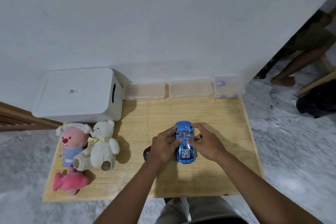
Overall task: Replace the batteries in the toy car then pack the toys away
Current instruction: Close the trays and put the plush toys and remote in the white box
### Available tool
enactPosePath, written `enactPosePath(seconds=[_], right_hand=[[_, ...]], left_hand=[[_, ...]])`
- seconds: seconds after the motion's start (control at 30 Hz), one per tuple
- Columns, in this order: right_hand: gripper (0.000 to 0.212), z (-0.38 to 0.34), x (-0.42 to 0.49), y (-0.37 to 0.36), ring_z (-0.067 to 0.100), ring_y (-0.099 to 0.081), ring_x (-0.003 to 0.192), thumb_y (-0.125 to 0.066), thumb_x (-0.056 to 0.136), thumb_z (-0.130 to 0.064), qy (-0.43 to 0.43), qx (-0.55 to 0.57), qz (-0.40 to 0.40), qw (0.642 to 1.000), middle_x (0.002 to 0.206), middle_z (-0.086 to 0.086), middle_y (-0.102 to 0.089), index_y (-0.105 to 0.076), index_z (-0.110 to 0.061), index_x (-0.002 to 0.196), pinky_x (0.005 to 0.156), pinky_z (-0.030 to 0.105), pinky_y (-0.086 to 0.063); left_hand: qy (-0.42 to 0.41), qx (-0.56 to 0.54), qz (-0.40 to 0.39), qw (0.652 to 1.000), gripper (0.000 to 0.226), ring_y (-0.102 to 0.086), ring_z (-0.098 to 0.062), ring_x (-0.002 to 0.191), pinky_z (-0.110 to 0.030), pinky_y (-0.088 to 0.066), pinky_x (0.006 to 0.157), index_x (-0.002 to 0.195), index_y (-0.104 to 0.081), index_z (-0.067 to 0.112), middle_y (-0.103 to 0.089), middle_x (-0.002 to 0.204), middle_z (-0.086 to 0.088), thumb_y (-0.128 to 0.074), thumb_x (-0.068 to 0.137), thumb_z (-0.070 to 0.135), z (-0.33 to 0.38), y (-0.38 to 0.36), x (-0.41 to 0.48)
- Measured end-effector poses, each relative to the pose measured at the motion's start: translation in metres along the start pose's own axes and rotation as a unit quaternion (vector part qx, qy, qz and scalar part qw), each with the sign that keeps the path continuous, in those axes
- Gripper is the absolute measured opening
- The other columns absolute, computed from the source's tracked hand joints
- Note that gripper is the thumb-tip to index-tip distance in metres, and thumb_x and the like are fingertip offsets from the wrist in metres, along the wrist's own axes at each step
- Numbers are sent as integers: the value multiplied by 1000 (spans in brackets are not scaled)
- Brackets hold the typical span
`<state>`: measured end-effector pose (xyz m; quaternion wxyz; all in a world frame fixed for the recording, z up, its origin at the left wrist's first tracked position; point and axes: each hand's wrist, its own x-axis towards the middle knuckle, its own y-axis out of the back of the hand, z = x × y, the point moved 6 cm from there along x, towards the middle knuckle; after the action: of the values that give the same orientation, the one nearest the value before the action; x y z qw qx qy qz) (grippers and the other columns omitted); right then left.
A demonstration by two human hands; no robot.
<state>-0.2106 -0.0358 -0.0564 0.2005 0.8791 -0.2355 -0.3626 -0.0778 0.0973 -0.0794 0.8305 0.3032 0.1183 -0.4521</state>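
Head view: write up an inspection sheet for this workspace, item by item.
Surface: wooden table against a white wall.
Job's things: blue toy car, roof up; black remote partly under the left hand; pink plush, white teddy bear and pink fish plush at the table's left; white storage box, lid on.
Clutter: three clear containers along the wall; rightmost container holds small bluish items.
Hands: left hand and right hand grip the car's sides.
Cables: thin dark line beyond the remote; wire or mark, cannot tell.
Surroundings: marbled floor; another person's legs far right.
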Motion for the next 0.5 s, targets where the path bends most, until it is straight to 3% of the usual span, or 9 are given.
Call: enactPosePath(seconds=[0.13,0.27,0.37,0.43,0.5], right_hand=[[61,0,-1,1,7,-65,82,-71,89,-39,1,-16,-4,1000,85,-15,-64,-43,-40,143,75,30,-55],[48,-3,-1,13,11,-66,83,-65,88,-55,-7,-59,43,997,86,-11,-65,-51,-39,131,70,29,-51],[29,-22,13,38,18,-67,98,-48,100,-45,17,-122,99,987,103,-5,-73,-67,-30,117,82,35,-54],[30,-45,26,47,18,-65,105,-43,103,-32,41,-158,100,981,114,-10,-72,-71,-30,111,85,33,-52],[28,-73,42,48,18,-65,103,-44,101,-31,62,-188,91,976,112,-11,-72,-71,-33,106,82,31,-52]], left_hand=[[-3,9,-2,1000,62,-60,3,117,5,-41,84,144,-59,27,-71,130,6,-82,87,27,2,-1,-2],[-15,9,5,1000,63,-64,-2,113,-23,-53,98,141,-58,40,-66,125,20,-83,84,37,12,16,1],[-17,49,104,993,59,-67,-11,102,-30,-58,91,138,-59,35,-70,123,4,-83,84,35,22,64,17],[-32,108,170,979,55,-64,-20,110,-31,-53,92,136,-61,27,-69,124,-2,-81,85,29,32,99,29],[-59,163,211,962,53,-59,-26,118,-34,-49,96,134,-62,21,-65,127,-7,-79,84,22,43,128,40]])
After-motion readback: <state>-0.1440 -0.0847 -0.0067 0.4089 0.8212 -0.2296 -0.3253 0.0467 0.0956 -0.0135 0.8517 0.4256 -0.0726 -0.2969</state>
